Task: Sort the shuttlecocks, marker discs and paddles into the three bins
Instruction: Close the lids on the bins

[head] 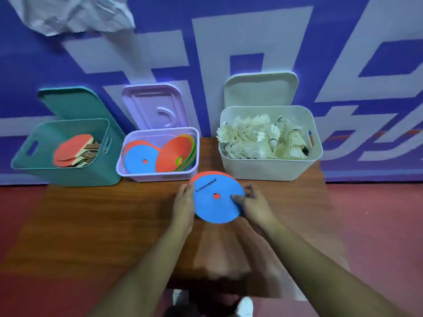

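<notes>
Item: blue disc (217,202), flat, round, with a small centre hole and dark print on its face. It is held just above the table, with an orange disc (212,173) stacked under it and showing only at the twelve o'clock rim.

Grip: the nine o'clock rim is held by the left hand (184,202), its fingers mostly hidden beneath. The three o'clock rim is pinched by the right hand (254,204), thumb laid on the blue face near the hole and fingers curled at the edge.

Surface: brown wooden table (103,225), on which three open bins are lined up along the far edge.
- Eleven o'clock of the held disc, near: lilac bin (158,177), holding blue, orange and green discs (142,160).
- Ten o'clock, farther: teal bin (68,175), holding red-faced paddles (71,152).
- One o'clock: cream bin (270,170), filled with white shuttlecocks (258,140).

Behind each bin a matching lid is leaned on the wall: teal lid (73,104), lilac lid (153,106), cream lid (261,90).

Room: blue wall (229,42) with large pale lettering; red floor (377,213); crumpled white bag (73,12) at the upper left; white shoes (246,306) seen at six o'clock.
</notes>
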### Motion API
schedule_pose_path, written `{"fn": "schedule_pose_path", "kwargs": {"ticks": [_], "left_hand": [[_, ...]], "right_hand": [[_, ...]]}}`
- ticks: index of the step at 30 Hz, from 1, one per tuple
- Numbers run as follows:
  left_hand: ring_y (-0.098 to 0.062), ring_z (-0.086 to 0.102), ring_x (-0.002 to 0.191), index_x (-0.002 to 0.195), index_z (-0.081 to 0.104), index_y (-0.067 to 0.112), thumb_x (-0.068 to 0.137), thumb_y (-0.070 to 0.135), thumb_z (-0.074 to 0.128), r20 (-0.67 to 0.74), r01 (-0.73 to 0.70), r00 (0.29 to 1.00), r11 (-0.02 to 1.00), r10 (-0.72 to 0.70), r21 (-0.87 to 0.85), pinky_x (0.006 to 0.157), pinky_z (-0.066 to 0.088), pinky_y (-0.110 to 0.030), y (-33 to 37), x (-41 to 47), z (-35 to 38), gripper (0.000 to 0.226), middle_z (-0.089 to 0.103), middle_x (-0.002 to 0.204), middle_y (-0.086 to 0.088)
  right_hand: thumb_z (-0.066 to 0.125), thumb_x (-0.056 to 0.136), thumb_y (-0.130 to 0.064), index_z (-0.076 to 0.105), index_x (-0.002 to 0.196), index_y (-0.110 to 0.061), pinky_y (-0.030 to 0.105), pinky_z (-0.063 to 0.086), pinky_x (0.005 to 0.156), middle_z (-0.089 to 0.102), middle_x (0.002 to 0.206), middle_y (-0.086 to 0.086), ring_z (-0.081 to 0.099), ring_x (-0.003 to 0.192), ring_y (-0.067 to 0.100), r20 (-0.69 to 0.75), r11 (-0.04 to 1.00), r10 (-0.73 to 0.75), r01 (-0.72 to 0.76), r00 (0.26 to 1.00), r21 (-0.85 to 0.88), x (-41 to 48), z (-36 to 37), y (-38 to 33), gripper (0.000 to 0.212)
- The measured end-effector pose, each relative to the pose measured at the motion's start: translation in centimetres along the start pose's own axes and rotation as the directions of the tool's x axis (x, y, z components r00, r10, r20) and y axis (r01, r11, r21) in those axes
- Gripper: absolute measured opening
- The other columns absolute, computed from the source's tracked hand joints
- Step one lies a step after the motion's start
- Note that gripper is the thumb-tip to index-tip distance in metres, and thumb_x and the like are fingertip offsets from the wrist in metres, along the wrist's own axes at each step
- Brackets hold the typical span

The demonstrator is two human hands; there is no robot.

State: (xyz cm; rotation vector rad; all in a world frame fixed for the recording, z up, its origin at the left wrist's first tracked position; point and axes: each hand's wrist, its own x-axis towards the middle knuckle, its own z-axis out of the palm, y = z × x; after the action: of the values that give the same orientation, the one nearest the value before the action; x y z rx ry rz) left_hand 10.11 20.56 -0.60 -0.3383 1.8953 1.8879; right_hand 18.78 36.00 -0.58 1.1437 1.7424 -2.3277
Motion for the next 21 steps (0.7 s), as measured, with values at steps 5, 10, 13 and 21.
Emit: {"fn": "schedule_pose_path", "kwargs": {"ticks": [5, 10, 13, 21], "left_hand": [[-0.013, 0.069, 0.081, 0.115, 0.059, 0.016, 0.097, 0.016, 0.054, -0.061, -0.094, 0.994, 0.995, 0.092, -0.028, 0.061, 0.057, -0.026, 4.3, 1.2, -8.1, 0.018, 0.07, 0.098, 0.003], [-0.026, 0.07, 0.094, 0.108, 0.061, 0.01, 0.091, 0.003, 0.06, -0.006, -0.114, 0.993, 0.987, 0.114, -0.116, 0.08, 0.059, -0.039, 8.4, 5.3, -15.6, 0.018, 0.072, 0.104, -0.007], [-0.023, 0.069, 0.091, 0.115, 0.052, 0.011, 0.084, -0.008, 0.063, 0.081, -0.063, 0.994, 0.994, 0.07, -0.088, 0.077, 0.059, -0.043, 10.2, 8.6, -18.8, 0.037, 0.068, 0.109, -0.01], [-0.027, 0.062, 0.101, 0.122, 0.051, 0.017, 0.085, 0.004, 0.063, -0.018, -0.275, 0.947, 0.84, 0.32, 0.467, 0.088, 0.053, -0.039, 13.2, 20.8, -24.1, 0.041, 0.065, 0.113, -0.005]], "right_hand": [[0.057, 0.09, -0.003, 0.045, 0.095, -0.012, 0.033, 0.047, 0.058, 0.058, 0.083, 0.01, 0.058, 0.071, 0.023, 0.093, 0.991, -0.059, 0.07, 0.994, -0.117, 0.4, 8.9, -1.8, 0.016], [0.064, 0.087, 0.002, 0.05, 0.092, -0.011, 0.032, 0.049, 0.059, 0.061, 0.08, 0.009, 0.06, 0.068, 0.023, 0.082, 0.97, -0.138, 0.152, 0.987, -0.191, 3.1, 17.1, -2.9, 0.019], [0.069, 0.083, -0.004, 0.05, 0.095, -0.011, 0.044, 0.053, 0.068, 0.063, 0.082, 0.013, 0.063, 0.074, 0.028, 0.026, 0.972, -0.155, 0.157, 0.988, -0.177, 6.1, 22.1, -3.3, 0.024], [0.057, 0.091, -0.015, 0.061, 0.117, -0.01, 0.031, 0.048, 0.087, 0.071, 0.099, 0.01, 0.064, 0.094, 0.027, 0.101, 0.63, -0.294, 0.272, 0.951, -0.727, 13.0, 28.5, -3.9, 0.028]]}}
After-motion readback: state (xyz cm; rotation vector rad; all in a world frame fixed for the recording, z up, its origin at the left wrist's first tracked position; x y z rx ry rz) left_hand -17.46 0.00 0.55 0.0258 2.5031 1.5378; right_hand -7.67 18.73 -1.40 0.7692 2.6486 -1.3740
